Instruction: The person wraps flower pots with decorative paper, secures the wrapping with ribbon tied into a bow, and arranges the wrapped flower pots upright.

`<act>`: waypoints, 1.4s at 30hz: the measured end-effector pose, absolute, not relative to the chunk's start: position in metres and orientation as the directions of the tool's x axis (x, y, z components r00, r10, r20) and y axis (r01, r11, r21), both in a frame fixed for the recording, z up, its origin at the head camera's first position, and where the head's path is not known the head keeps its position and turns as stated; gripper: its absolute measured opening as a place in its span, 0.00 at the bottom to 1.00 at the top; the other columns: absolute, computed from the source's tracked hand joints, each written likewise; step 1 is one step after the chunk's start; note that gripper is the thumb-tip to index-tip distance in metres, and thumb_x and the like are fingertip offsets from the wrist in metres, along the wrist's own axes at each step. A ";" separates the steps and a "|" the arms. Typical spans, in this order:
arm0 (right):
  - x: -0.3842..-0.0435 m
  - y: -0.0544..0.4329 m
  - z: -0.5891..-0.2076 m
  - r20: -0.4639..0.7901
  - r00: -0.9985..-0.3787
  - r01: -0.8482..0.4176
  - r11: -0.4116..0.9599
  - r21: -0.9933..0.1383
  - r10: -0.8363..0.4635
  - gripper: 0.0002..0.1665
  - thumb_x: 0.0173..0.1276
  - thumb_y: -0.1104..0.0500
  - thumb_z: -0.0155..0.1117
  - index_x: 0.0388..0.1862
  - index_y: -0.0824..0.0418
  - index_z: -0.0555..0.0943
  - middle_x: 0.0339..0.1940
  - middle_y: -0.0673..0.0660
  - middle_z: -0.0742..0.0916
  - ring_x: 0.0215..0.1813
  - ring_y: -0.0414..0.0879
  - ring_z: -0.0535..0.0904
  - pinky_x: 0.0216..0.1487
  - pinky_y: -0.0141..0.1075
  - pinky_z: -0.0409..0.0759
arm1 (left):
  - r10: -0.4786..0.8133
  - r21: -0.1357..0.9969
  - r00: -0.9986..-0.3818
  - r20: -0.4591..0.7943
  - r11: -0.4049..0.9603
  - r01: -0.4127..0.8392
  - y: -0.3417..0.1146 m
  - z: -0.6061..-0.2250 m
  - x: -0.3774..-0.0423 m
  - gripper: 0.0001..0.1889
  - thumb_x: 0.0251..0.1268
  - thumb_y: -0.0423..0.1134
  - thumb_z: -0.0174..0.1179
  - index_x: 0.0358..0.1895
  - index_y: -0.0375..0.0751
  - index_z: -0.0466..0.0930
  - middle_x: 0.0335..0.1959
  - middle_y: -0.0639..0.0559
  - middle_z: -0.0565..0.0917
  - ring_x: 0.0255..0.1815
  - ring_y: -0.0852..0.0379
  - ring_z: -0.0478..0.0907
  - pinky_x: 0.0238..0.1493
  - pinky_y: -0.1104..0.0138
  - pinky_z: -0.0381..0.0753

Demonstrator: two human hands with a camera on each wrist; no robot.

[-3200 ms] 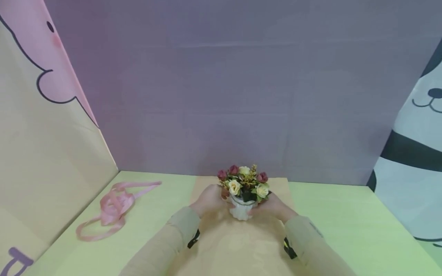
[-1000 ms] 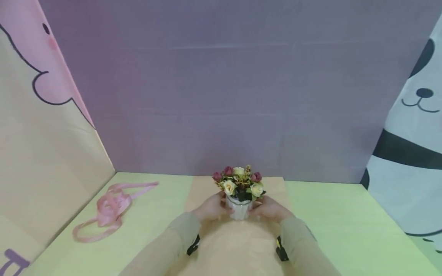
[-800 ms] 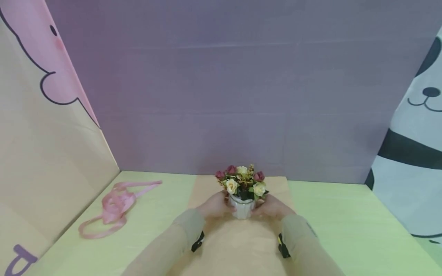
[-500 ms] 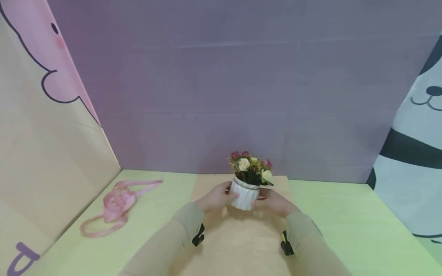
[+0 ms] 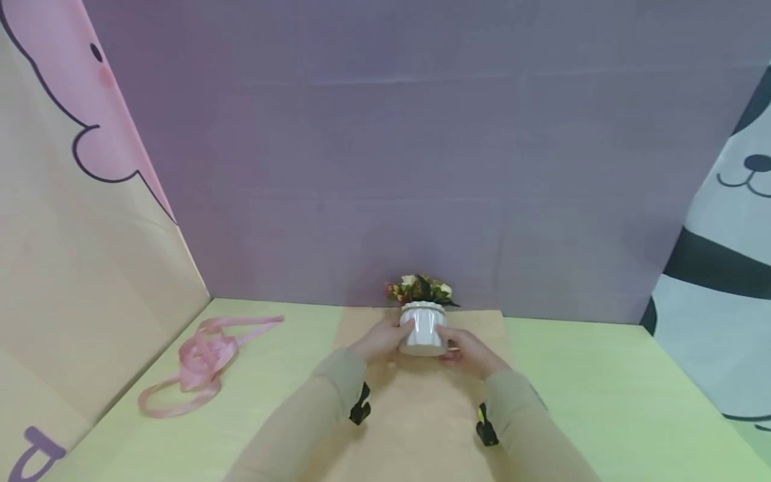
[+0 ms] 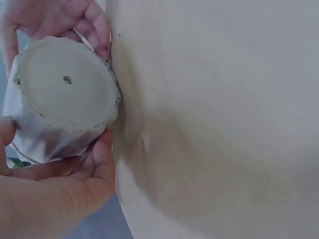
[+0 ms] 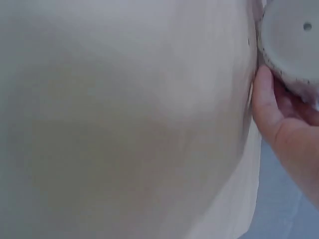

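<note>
Both hands hold a white ceramic flowerpot (image 5: pixel 423 329) of artificial flowers (image 5: pixel 420 289) above the middle of the table. The pot is tipped away, so its underside (image 6: pixel 65 82) with a small central hole shows in both wrist views. My left hand (image 5: pixel 385 337) grips its left side, thumb on the near wall and fingers curled beneath. On the opposite side my right hand (image 5: pixel 472 351) grips it, the thumb against the wall. The dark red and cream blooms are partly hidden behind the rim.
A loose tangle of pink ribbon (image 5: pixel 203 361) lies on the green tabletop (image 5: pixel 578 388) at the left. A tan paper sheet (image 5: pixel 415 428) runs under the hands. A grey-purple backdrop (image 5: pixel 385 167) stands behind, with printed panels at both sides.
The pot stood upright with its blooms facing up. Both hands have lifted it and tipped it, first to the right, then away, turning its base toward me. The ribbon has stayed put.
</note>
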State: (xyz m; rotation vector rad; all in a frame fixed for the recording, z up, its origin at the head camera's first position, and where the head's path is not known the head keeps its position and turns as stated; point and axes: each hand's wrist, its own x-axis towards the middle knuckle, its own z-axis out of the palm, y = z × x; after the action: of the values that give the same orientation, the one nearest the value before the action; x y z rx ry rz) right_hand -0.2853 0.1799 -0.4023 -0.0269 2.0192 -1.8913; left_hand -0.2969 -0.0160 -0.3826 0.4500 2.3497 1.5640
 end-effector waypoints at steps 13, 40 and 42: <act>-0.292 0.169 -0.407 -0.307 -0.947 0.298 0.096 -0.950 -0.096 0.36 0.72 0.42 0.47 0.61 0.73 0.67 0.40 0.55 0.81 0.38 0.41 0.78 0.47 0.36 0.78 | 0.326 0.931 -0.933 -0.151 0.363 -0.024 -0.009 -0.385 -0.306 0.23 0.73 0.51 0.46 0.38 0.31 0.78 0.19 0.55 0.71 0.17 0.60 0.64 0.21 0.70 0.66; -0.297 0.172 -0.406 -0.338 -0.937 0.327 0.112 -0.938 -0.091 0.40 0.60 0.29 0.55 0.46 0.66 0.74 0.23 0.49 0.82 0.28 0.40 0.78 0.38 0.33 0.80 | 0.329 0.900 -0.919 -0.218 0.432 -0.059 -0.014 -0.384 -0.309 0.20 0.71 0.54 0.48 0.28 0.40 0.71 0.16 0.55 0.65 0.15 0.61 0.60 0.20 0.71 0.64; -0.298 0.173 -0.409 -0.337 -0.937 0.326 0.116 -0.938 -0.091 0.45 0.54 0.25 0.58 0.44 0.66 0.75 0.22 0.50 0.82 0.28 0.40 0.78 0.37 0.33 0.80 | 0.333 0.898 -0.916 -0.225 0.435 -0.062 -0.016 -0.383 -0.309 0.20 0.71 0.53 0.48 0.28 0.40 0.72 0.15 0.56 0.65 0.16 0.61 0.61 0.22 0.71 0.65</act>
State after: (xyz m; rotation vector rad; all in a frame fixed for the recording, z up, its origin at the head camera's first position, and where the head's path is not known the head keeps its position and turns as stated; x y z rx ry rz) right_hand -0.2982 0.1728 -0.4086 0.2297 2.0882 -1.8879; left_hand -0.3088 -0.0159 -0.3827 0.2307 2.3227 1.4778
